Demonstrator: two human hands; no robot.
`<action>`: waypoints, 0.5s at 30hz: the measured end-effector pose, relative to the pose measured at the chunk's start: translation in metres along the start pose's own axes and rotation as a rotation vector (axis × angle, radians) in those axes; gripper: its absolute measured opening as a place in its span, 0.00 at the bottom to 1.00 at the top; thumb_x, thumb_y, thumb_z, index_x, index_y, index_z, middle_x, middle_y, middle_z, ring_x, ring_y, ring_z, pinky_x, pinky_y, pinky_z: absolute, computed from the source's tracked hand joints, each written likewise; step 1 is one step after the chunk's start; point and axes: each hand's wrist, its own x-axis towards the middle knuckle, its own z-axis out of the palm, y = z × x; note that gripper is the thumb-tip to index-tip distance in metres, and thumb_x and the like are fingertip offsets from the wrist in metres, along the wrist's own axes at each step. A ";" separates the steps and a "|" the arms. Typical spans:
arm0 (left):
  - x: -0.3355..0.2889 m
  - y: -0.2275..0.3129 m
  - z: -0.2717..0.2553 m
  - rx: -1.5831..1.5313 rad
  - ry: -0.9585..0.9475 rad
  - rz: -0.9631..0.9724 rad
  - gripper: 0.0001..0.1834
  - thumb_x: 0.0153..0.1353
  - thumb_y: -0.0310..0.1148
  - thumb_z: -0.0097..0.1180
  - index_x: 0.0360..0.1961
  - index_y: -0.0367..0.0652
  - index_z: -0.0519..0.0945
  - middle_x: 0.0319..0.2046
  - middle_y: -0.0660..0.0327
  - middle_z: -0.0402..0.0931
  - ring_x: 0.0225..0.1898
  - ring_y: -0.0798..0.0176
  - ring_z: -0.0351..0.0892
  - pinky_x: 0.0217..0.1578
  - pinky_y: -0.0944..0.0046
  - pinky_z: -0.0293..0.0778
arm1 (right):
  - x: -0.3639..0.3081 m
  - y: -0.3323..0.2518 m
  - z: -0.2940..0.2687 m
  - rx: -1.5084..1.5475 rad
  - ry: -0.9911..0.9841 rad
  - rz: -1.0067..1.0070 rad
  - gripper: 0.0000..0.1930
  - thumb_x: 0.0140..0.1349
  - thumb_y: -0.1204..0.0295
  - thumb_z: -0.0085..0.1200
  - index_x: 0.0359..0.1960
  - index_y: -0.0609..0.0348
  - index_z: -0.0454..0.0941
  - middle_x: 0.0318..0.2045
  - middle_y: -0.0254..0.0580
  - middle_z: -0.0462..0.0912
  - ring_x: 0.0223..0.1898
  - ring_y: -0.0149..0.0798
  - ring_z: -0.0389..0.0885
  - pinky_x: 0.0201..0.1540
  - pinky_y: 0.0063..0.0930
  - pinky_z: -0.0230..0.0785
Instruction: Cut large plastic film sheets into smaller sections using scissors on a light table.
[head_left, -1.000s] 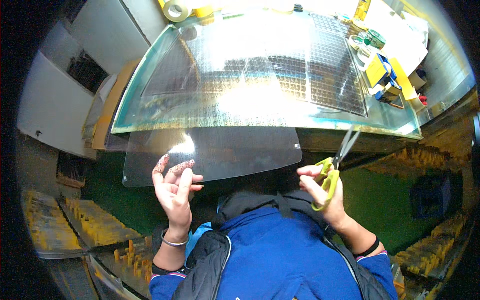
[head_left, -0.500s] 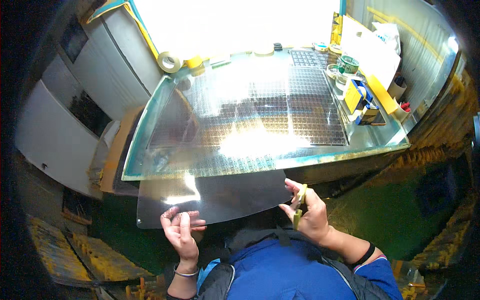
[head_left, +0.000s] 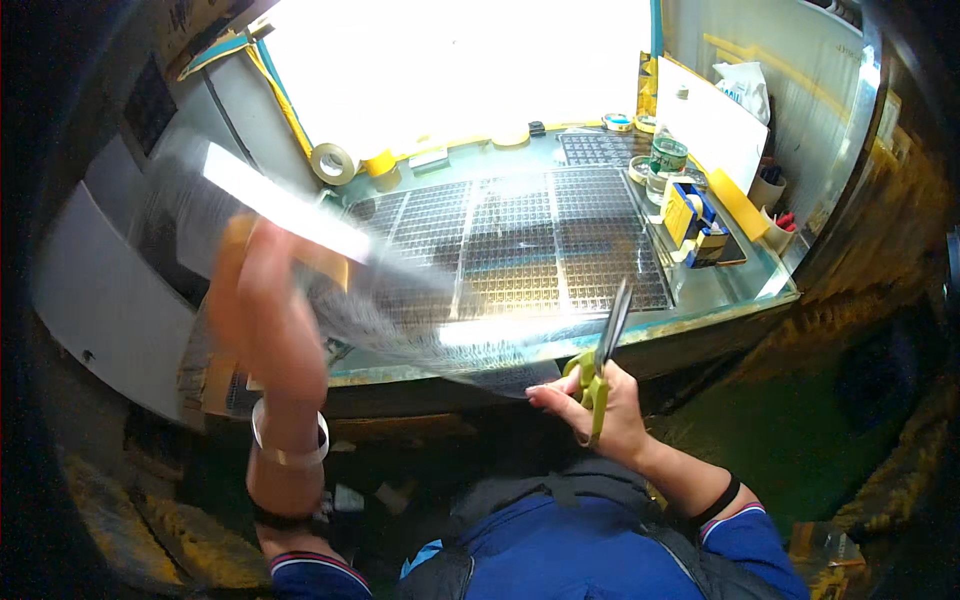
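Observation:
A clear plastic sheet, blurred and catching a bright white reflection, slants over the left part of the glass-topped table. My left hand is raised against its left part; motion smears the fingers, so their grip does not show. In my right hand are scissors with yellow-green handles, their blades pointing up and away from me. Thumb and fingertips of that hand meet near the sheet's lower right corner. Beyond the sheet, dark patterned film panels lie on the table.
The glass table has a bright lit panel behind it. A beige tape roll and a yellow one stand at the back left. On the right are a clear bottle and a blue-yellow tape dispenser.
My left hand has swung up and away, and the clear sheet's left part has risen over the table. The scissors have turned in my right hand, so their blades now point upward.

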 end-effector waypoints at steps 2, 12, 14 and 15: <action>0.044 0.003 0.041 -0.474 0.042 0.197 0.10 0.56 0.24 0.40 0.27 0.34 0.76 0.18 0.58 0.71 0.18 0.65 0.67 0.36 0.60 0.68 | 0.004 -0.018 0.012 0.240 -0.068 0.212 0.08 0.53 0.76 0.55 0.24 0.62 0.67 0.26 0.46 0.79 0.29 0.32 0.79 0.29 0.20 0.73; -0.032 0.003 0.192 -0.871 -0.857 -0.570 0.17 0.60 0.42 0.44 0.29 0.36 0.71 0.25 0.59 0.75 0.30 0.68 0.74 0.36 0.70 0.66 | -0.010 0.007 0.010 0.562 0.064 0.645 0.08 0.51 0.74 0.57 0.26 0.61 0.69 0.28 0.45 0.78 0.28 0.34 0.78 0.30 0.20 0.71; -0.042 0.021 0.176 -0.946 -0.882 -0.568 0.15 0.61 0.39 0.44 0.35 0.35 0.70 0.27 0.60 0.74 0.32 0.70 0.73 0.39 0.71 0.65 | -0.011 0.012 0.001 0.549 0.093 0.665 0.08 0.51 0.75 0.57 0.26 0.61 0.69 0.28 0.45 0.78 0.28 0.33 0.78 0.30 0.20 0.71; -0.053 0.021 0.165 -1.003 -0.873 -0.546 0.14 0.61 0.38 0.45 0.36 0.35 0.70 0.28 0.60 0.74 0.32 0.70 0.72 0.38 0.71 0.66 | -0.012 0.013 0.002 0.548 0.094 0.685 0.08 0.51 0.75 0.57 0.26 0.61 0.69 0.28 0.45 0.78 0.28 0.33 0.78 0.30 0.20 0.71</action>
